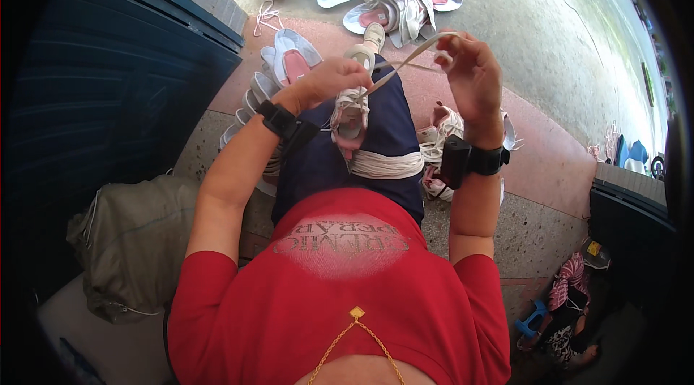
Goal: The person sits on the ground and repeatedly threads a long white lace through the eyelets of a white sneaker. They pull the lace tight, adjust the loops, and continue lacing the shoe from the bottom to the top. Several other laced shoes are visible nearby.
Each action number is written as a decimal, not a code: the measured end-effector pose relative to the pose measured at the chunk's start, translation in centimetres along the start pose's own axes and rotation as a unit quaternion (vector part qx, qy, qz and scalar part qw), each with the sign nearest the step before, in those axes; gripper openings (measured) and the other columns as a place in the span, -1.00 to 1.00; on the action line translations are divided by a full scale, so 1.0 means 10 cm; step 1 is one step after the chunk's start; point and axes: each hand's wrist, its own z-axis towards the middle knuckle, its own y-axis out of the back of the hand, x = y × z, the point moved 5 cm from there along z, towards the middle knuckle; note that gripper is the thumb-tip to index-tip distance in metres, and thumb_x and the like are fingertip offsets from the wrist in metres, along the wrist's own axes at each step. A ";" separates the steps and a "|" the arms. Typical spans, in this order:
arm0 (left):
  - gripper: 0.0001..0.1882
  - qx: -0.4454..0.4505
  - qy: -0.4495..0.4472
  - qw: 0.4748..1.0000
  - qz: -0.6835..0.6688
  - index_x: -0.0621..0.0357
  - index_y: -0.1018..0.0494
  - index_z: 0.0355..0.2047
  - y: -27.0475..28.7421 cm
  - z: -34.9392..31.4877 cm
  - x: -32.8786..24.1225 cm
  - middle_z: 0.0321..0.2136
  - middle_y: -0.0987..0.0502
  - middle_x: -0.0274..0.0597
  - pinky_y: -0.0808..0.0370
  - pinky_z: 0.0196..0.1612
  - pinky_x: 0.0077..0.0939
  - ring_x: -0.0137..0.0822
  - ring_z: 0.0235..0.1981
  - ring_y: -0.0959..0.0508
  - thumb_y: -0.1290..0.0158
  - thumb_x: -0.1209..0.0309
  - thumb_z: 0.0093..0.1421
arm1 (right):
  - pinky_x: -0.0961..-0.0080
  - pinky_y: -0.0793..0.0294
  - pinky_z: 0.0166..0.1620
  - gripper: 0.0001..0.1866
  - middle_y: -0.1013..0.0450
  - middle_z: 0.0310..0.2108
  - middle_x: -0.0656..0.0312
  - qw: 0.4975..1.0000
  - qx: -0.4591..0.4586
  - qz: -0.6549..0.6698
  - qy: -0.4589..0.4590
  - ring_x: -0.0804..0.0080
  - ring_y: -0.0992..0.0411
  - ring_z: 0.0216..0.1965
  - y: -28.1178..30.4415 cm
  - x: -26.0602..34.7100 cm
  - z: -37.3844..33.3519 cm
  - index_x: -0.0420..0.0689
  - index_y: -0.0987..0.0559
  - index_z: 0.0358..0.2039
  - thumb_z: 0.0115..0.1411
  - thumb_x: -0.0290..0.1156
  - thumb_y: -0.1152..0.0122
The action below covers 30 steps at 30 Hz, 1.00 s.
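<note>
On my lap lies a white and pink shoe (350,127), its toe end partly covered by my left hand (338,81). That hand is closed, its fingertips pinching a flat cream shoelace (413,54) just above the shoe. From there the lace rises to my right hand (471,73), held up to the right with thumb and fingertips closed on it. A second strand of lace stretches between the hands. Beside the shoe, a bundle of white laces (388,166) rests across my thigh in dark blue trousers.
Several white and pink shoe uppers (293,60) lie on the floor to my left. More shoes (442,128) are by my right leg, and a heap of shoes (394,9) lies ahead. A dark door (130,88) and grey-green sack (137,240) stand at left.
</note>
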 end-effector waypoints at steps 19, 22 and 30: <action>-0.77 -0.248 -0.089 0.962 -0.074 0.30 -0.44 -0.28 0.93 -0.49 -0.31 -0.60 -0.35 -0.40 -0.27 -0.41 -0.71 -0.56 -0.55 -0.29 0.08 0.35 0.29 | 0.35 -0.36 -0.33 -0.70 -0.43 -0.50 0.04 0.791 -0.009 -0.610 0.050 0.19 -0.39 -0.44 0.75 -0.53 -0.06 -0.28 -0.48 -0.30 0.23 -0.25 -0.02; -0.75 -0.257 0.034 0.953 0.159 0.33 -0.49 -0.36 0.64 -0.53 0.27 -0.58 -0.44 -0.37 -0.32 -0.41 -0.68 -0.56 -0.52 -0.38 0.04 0.35 0.25 | 0.29 -0.38 -0.31 -0.83 -0.44 -0.49 0.02 0.783 0.132 -0.598 0.108 0.19 -0.41 -0.43 0.84 -1.27 -0.38 -0.25 -0.51 -0.32 0.16 -0.41 -0.06; -0.76 -0.193 -0.015 0.911 0.363 0.21 -0.52 -0.36 0.04 -0.52 0.92 -0.48 -0.54 0.00 -0.45 -0.34 -0.29 -0.07 -0.43 -0.55 0.06 0.31 0.18 | 0.24 -0.32 -0.29 -0.94 -0.38 -0.50 0.11 0.623 0.093 -0.751 0.197 0.12 -0.36 -0.34 0.88 -1.89 -0.40 -0.14 -0.49 -0.51 -0.02 -0.50 -0.03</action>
